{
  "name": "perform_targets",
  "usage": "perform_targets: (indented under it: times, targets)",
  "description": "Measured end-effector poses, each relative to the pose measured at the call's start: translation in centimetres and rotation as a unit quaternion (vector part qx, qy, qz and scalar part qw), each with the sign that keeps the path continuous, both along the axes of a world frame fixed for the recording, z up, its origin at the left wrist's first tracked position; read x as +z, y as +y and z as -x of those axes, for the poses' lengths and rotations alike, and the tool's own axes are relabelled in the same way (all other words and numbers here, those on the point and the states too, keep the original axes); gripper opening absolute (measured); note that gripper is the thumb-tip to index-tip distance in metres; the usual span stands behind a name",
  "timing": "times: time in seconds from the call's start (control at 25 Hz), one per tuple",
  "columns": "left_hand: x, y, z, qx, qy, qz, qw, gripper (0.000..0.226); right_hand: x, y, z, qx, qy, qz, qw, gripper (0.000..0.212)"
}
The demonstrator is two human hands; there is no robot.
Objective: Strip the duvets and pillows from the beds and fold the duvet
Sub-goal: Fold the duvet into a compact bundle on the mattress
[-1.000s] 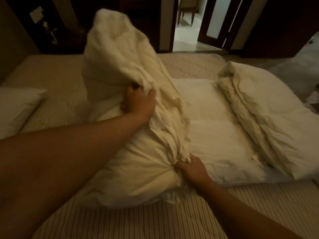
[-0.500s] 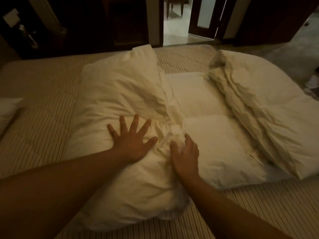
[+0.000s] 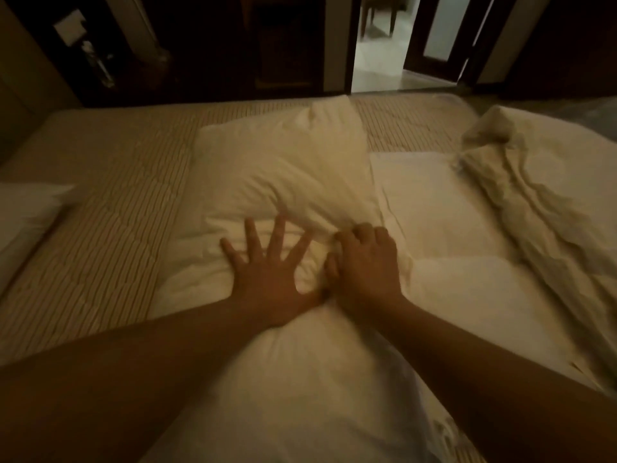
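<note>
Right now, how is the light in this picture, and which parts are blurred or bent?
Head view: dim and warm-tinted; only the doorway is bright. Motion blur smears the left hand fingertips and duvet creases. The wide lens bows the striped mattress edge.

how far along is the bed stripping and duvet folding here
Done: the striped mattress lies bare.

In hand: the left hand presses flat with spread fingers on the puffy cream folded duvet, while the right hand grips its bunched edge.

Left: the rumpled cream duvet on the right lies unfolded, and a white pillow remains at the left edge.
</note>
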State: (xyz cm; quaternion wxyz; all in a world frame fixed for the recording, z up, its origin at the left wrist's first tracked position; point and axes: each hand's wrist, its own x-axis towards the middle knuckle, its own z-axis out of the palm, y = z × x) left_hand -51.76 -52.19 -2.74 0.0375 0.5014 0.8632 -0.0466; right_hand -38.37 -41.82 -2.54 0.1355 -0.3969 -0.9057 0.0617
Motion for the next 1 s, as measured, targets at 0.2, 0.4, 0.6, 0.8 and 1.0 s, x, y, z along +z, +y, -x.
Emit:
perform_targets:
  times: [0.2,0.4,0.6,0.8,1.0]
  targets:
    - [0.1,3.7,3.2,-0.066,0.003,-0.115,0.991,0.084,4.5,6.6,10.6,0.094,0.104,-0.029,0.99,0.063]
    - [-1.8,9.1,17.4,0.113,-0.013,-0.141,0.983,0.084,-2.6,15.2,13.4,-0.073,-0.008,0.129,0.989,0.096]
    - [-12.5,11.3,18.9,0.152,-0.084,-0.097,0.98,0.108,-12.5,17.1,12.3,-0.123,-0.061,0.143,0.98,0.101]
    - [-18.2,12.6,18.0,0.17,-0.057,-0.133,0.975,0.108,-18.4,17.7,13.5,-0.138,-0.072,0.083,0.984,0.097]
    - [-18.2,10.8,17.3,0.166,-0.116,-0.09,0.975,0.109,-19.3,15.3,12.6,-0.16,-0.032,0.107,0.981,0.099]
